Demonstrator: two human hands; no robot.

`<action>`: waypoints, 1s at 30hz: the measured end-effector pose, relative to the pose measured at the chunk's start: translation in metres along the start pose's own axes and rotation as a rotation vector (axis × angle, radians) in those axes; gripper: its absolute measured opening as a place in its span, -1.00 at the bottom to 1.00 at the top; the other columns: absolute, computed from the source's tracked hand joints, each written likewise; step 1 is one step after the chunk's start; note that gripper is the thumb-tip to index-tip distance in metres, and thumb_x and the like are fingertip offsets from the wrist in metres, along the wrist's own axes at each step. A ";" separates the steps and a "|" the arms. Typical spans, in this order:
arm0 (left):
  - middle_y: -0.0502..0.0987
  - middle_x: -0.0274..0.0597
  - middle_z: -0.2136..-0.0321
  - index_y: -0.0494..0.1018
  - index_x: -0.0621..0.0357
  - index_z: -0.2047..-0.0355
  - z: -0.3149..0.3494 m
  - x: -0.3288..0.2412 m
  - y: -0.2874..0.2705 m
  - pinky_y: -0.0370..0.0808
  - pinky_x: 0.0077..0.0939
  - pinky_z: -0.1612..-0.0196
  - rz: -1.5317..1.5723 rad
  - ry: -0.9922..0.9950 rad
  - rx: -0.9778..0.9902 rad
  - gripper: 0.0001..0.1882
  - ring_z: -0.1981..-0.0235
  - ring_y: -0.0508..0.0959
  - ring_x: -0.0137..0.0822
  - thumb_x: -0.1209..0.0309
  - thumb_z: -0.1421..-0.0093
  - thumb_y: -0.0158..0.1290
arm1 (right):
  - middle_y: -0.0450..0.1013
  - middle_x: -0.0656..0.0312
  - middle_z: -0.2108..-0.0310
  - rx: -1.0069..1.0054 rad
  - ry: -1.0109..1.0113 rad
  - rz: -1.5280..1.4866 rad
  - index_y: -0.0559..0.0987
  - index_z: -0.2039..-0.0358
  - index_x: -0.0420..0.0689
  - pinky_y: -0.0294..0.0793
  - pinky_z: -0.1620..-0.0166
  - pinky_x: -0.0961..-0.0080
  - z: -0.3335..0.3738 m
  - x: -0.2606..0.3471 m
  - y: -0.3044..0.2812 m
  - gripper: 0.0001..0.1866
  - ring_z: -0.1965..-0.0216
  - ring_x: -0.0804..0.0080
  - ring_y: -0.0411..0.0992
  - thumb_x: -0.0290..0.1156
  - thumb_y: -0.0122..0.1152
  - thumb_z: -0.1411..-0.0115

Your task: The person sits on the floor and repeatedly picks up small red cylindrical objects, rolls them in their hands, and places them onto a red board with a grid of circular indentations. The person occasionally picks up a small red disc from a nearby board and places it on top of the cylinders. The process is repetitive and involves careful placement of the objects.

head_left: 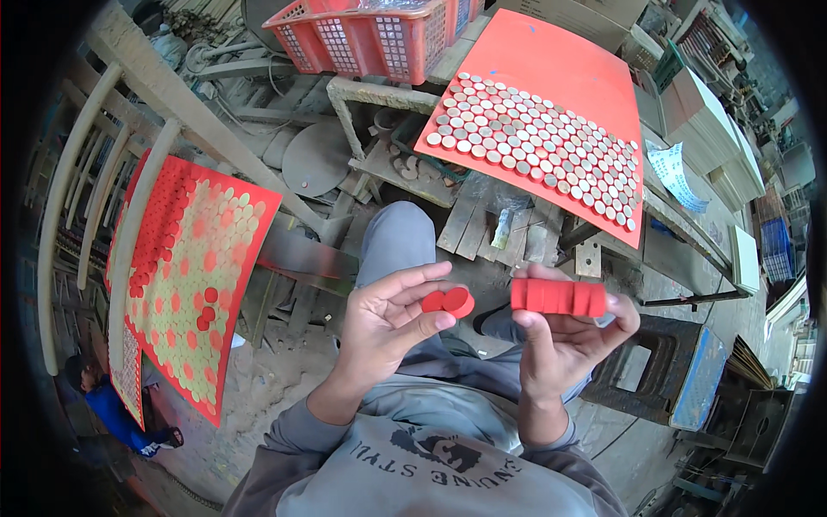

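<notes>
Over my lap, my left hand (366, 336) pinches a couple of small red discs (458, 302) between thumb and fingers. Beside it, my right hand (556, 349) grips a row of several red discs (560, 297) pressed face to face, with the thumb in front and the fingers behind. A gap separates the two sets of discs. Beyond my right hand, a red board (551, 52) carries many red-sided discs with pale tops (517, 129) packed in rows. On my left is another red board (241, 246) with pale green round spots, red discs crowding its far left part.
A red plastic crate (370, 43) stands at the far side, next to a worn wooden bench (379, 92). A curved wooden frame (146, 215) crosses the left board. A blue-edged stool (659, 370) is at my right. Someone in blue (121, 414) appears at the lower left.
</notes>
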State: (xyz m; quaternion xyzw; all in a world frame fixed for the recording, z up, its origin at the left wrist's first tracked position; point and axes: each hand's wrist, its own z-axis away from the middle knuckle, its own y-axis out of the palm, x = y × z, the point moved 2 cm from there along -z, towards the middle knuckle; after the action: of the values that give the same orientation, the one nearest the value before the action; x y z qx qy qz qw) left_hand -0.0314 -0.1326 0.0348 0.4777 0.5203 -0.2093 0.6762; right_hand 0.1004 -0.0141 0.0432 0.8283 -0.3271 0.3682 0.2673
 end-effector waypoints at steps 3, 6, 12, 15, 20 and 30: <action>0.52 0.11 0.08 0.30 0.48 -0.11 -0.001 0.000 0.000 0.48 -0.43 -0.10 -0.011 -0.004 -0.003 -0.47 0.02 0.53 -0.27 0.68 -0.11 0.17 | 0.45 -0.28 0.14 0.116 0.059 0.134 0.09 0.00 -0.02 0.60 0.10 0.23 0.006 -0.005 0.003 -0.29 0.13 0.02 0.53 -0.72 0.35 -0.01; 0.52 0.12 0.07 0.30 0.48 -0.11 -0.001 -0.001 -0.001 0.48 -0.42 -0.10 -0.011 -0.009 0.003 -0.46 0.01 0.53 -0.26 0.67 -0.12 0.17 | 0.43 -0.25 0.12 -0.150 -0.020 -0.066 0.09 0.00 -0.03 0.60 0.09 0.23 0.000 -0.006 0.000 -0.28 0.11 0.02 0.53 -0.73 0.36 0.00; 0.51 0.16 0.06 0.29 0.49 -0.12 -0.002 0.001 0.001 0.51 -0.43 -0.07 -0.020 0.036 0.040 -0.47 0.03 0.55 -0.23 0.71 -0.12 0.14 | 0.41 -0.24 0.10 -0.012 0.011 -0.004 0.07 0.00 0.01 0.62 0.13 0.23 0.001 -0.011 -0.004 -0.27 0.14 0.01 0.54 -0.74 0.35 0.00; 0.51 0.18 0.06 0.30 0.48 -0.11 -0.003 0.002 0.006 0.53 -0.44 -0.04 -0.030 0.089 0.053 -0.48 0.03 0.55 -0.23 0.72 -0.12 0.14 | 0.46 -0.27 0.16 0.038 0.095 0.108 0.05 0.01 0.05 0.63 0.17 0.25 0.005 -0.004 -0.001 -0.25 0.18 0.02 0.55 -0.73 0.36 0.01; 0.52 0.17 0.07 0.33 0.46 -0.10 -0.006 0.005 0.008 0.55 -0.46 0.01 -0.075 0.174 0.067 -0.48 0.05 0.56 -0.24 0.72 -0.11 0.15 | 0.44 -0.26 0.16 -0.174 0.046 -0.023 0.03 0.05 0.06 0.62 0.16 0.15 0.007 -0.006 -0.007 -0.26 0.19 -0.05 0.54 -0.71 0.36 0.00; 0.57 0.07 0.26 0.40 0.49 -0.01 -0.010 -0.004 0.015 0.54 -0.40 0.07 -0.411 0.426 0.024 -0.48 0.14 0.62 -0.15 0.74 0.02 0.24 | 0.47 -0.29 0.19 -0.198 0.028 -0.065 0.01 0.04 0.10 0.62 0.20 0.19 0.008 -0.004 -0.017 -0.27 0.19 -0.05 0.54 -0.66 0.36 -0.02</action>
State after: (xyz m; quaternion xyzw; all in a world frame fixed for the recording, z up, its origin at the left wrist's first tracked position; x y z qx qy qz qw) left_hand -0.0263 -0.1177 0.0448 0.4036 0.7339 -0.2430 0.4893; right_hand 0.1146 -0.0074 0.0322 0.8028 -0.3310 0.3368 0.3641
